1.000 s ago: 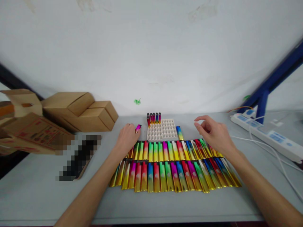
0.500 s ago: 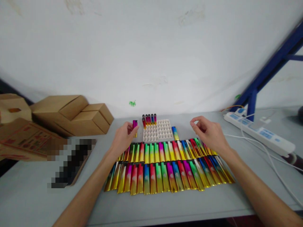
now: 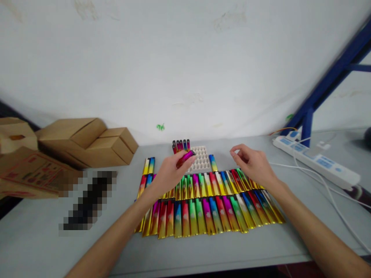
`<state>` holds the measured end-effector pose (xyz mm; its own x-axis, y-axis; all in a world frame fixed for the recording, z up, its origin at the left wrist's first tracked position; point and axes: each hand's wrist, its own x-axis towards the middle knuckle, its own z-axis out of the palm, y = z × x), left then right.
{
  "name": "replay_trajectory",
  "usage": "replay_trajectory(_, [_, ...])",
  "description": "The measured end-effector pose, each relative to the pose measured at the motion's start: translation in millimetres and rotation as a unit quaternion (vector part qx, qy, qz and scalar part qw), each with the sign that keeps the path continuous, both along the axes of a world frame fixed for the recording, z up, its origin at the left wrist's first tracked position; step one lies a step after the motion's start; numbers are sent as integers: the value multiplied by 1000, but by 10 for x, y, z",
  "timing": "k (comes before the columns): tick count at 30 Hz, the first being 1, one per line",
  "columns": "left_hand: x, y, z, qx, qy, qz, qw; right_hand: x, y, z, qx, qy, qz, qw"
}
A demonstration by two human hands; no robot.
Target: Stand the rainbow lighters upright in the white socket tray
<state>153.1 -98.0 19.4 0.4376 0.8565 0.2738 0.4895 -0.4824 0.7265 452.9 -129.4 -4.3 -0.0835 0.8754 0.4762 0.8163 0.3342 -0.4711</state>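
Note:
My left hand [image 3: 174, 170] is closed round a purple lighter [image 3: 187, 157], held tilted over the white tray of small cups [image 3: 200, 157]. Several metallic lighters [image 3: 183, 144] stand upright in the tray's far left part, partly hidden by this hand. To the right, my right hand [image 3: 251, 161] hovers over the far side of the table, thumb and forefinger close together with nothing between them. Two rows of colourful, gold-ended lighters [image 3: 203, 216] lie below the tray. One blue and yellow lighter [image 3: 213, 163] lies against the tray's right edge.
Two more lighters [image 3: 149, 165] lie left of the tray. Cardboard boxes [image 3: 111, 144] stand at the left by the wall, near a pixelated dark object [image 3: 89, 200]. A white power strip [image 3: 317, 160] with cables lies at the right, by a blue metal frame [image 3: 330, 88].
My left hand has moved right with the purple lighter, from beside the tray to over it, and the lighter now tilts. Two lighters at the left have come into sight. My right hand has barely moved.

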Motion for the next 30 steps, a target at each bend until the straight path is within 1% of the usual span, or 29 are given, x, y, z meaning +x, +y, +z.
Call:
replay_trajectory(3, [112, -17, -12, 59, 56, 41, 996, -1, -17, 6, 4, -3, -4, 1000])
replay_trajectory(6, [148, -22, -31, 119, 92, 82, 985, 1, -30, 11, 11, -8, -6, 1000])
replay_trajectory(9, [133, -10, -34, 145, 107, 112, 977, 3, -39, 13, 15, -15, -8, 1000])
replay_trajectory(12, [109, 10, -35, 147, 109, 122, 976, 1, -47, 17, 15, -19, -8, 1000])
replay_trajectory(22, [80, 41, -73, 145, 104, 126, 976, -4, -41, 25, 13, -22, -12, 1000])
replay_trajectory(30, [74, 18, -64, 132, 110, 108, 979, 7, -47, 13, 5, -22, -13, 1000])
